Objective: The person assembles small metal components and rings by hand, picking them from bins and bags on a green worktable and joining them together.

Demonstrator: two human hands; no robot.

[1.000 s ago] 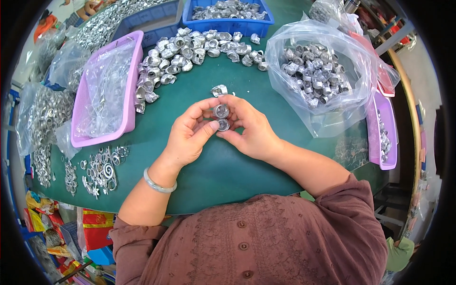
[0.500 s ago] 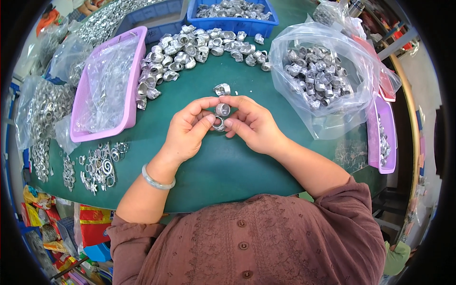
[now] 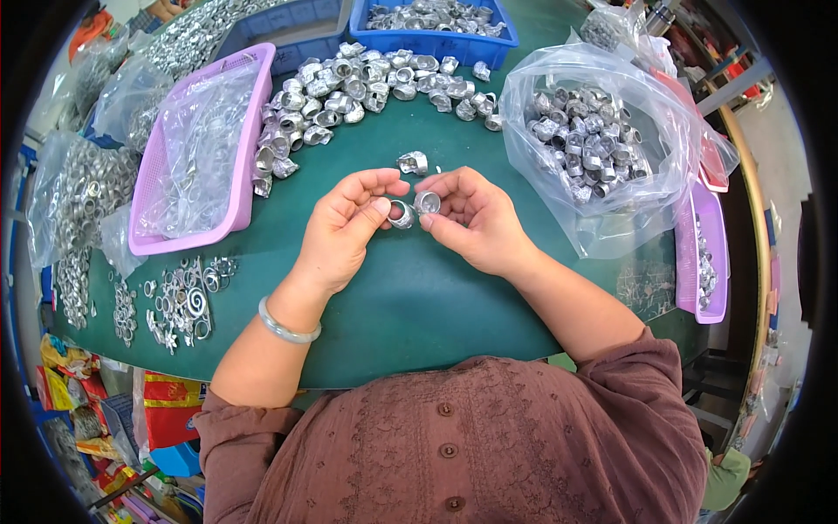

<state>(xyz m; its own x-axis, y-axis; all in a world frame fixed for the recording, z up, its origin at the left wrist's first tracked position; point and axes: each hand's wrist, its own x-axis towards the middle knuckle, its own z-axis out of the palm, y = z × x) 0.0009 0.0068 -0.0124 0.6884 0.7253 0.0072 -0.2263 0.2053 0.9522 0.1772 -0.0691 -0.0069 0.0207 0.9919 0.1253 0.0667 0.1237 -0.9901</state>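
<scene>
The blue bin [image 3: 434,35] is cut off by the top edge. The left hand [image 3: 345,229] covers part of the ring [image 3: 401,214] it pinches (the lower rim is unseen). Small parts in the far purple tray [image 3: 704,262] are too tiny to tell.

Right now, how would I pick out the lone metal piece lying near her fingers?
Start at the green table, find the two hands meeting mid-table, then look just beyond their fingertips. The single silver cap lies there alone, apart from the big heap of caps farther back.
</scene>
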